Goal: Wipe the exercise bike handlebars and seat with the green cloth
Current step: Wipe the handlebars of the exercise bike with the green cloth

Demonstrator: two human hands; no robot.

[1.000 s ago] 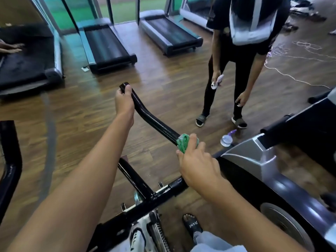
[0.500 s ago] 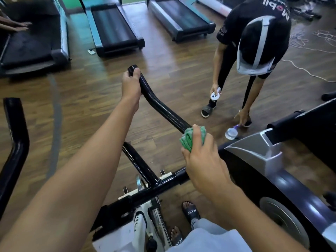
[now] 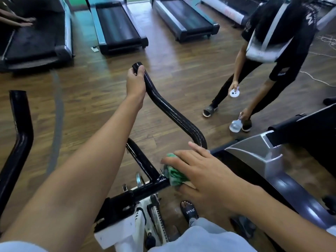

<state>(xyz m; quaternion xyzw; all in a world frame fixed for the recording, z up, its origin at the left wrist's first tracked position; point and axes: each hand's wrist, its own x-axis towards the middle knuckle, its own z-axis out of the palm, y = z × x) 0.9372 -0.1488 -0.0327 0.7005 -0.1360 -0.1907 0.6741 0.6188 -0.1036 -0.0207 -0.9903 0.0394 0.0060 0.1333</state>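
The exercise bike's black right handlebar (image 3: pixel 171 113) curves up from the crossbar (image 3: pixel 151 188) to its far tip. My left hand (image 3: pixel 135 82) grips that tip. My right hand (image 3: pixel 201 171) holds the crumpled green cloth (image 3: pixel 174 174) wrapped round the low end of the bar, where it meets the crossbar; the index finger sticks out straight. The other black handlebar (image 3: pixel 20 135) stands at the left edge. The seat is out of view.
A person in black (image 3: pixel 272 57) bends close on the right, holding a white controller (image 3: pixel 234 92) and a spray bottle (image 3: pixel 235 125). A grey machine (image 3: pixel 269 157) stands at the right. Treadmills (image 3: pixel 118 28) line the far wooden floor. My sandalled foot (image 3: pixel 190 211) is below.
My right hand has slid the green cloth down the handlebar from its middle to the junction with the crossbar. The person on the right has picked up the spray bottle and straightened.
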